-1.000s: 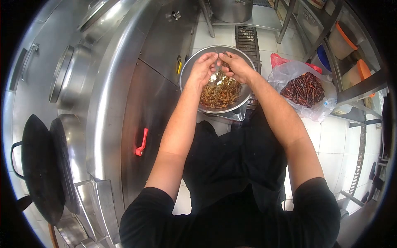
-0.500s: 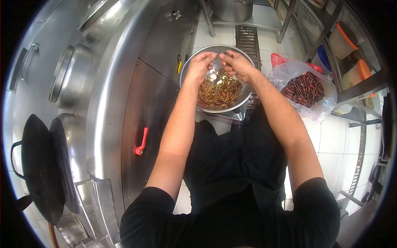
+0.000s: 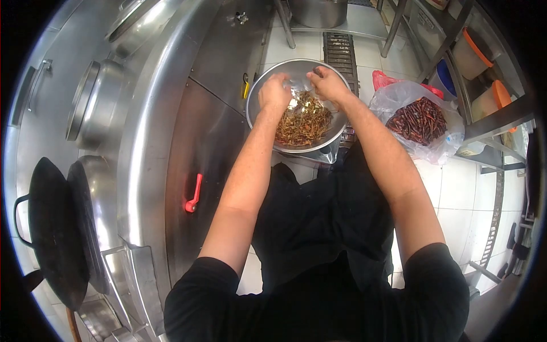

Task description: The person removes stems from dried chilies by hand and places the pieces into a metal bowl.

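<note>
A round steel bowl rests in front of my knees, with a heap of brownish dried chili stems and bits in it. My left hand hovers over the bowl's left side, knuckles up and fingers curled; what is inside it is hidden. My right hand is at the far rim, its fingertips pinched on a small dark chili piece. The two hands are a short way apart.
A clear plastic bag of dark red dried chilies lies on the tiled floor to the right. A steel cooking range with a red lever fills the left. A black wok sits at lower left. Shelves with tubs stand at right.
The hands were pinched together above the bowl's far side; they have drawn apart. My left hand has dropped lower over the stems and my right has moved toward the far rim.
</note>
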Available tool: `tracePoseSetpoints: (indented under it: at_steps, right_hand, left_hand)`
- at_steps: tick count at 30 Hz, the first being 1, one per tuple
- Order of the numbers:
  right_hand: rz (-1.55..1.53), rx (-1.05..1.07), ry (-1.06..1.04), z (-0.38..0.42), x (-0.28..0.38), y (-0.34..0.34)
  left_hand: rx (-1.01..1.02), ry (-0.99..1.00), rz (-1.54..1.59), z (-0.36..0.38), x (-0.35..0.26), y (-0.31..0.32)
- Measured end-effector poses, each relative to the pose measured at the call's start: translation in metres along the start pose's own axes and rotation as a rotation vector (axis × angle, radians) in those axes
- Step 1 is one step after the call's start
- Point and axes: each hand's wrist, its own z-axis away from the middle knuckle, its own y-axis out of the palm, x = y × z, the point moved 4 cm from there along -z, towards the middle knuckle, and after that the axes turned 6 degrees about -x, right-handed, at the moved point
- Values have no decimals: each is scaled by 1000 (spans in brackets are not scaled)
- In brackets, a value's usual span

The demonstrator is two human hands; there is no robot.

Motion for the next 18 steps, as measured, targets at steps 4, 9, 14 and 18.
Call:
tracePoseSetpoints:
  at_steps: [4, 9, 14, 18]
  right_hand:
    - [-127, 47, 31, -2, 4, -9]
    - [-293, 61, 69, 1, 7, -10]
    - [-300, 143, 109, 4, 10, -9]
    - [-211, 149, 97, 4, 7, -7]
  left_hand:
    - [313, -59, -143, 4, 14, 24]
    - [673, -32, -356, 19, 17, 49]
    - [602, -161, -191, 8, 20, 38]
    - [400, -342, 465, -2, 28, 25]
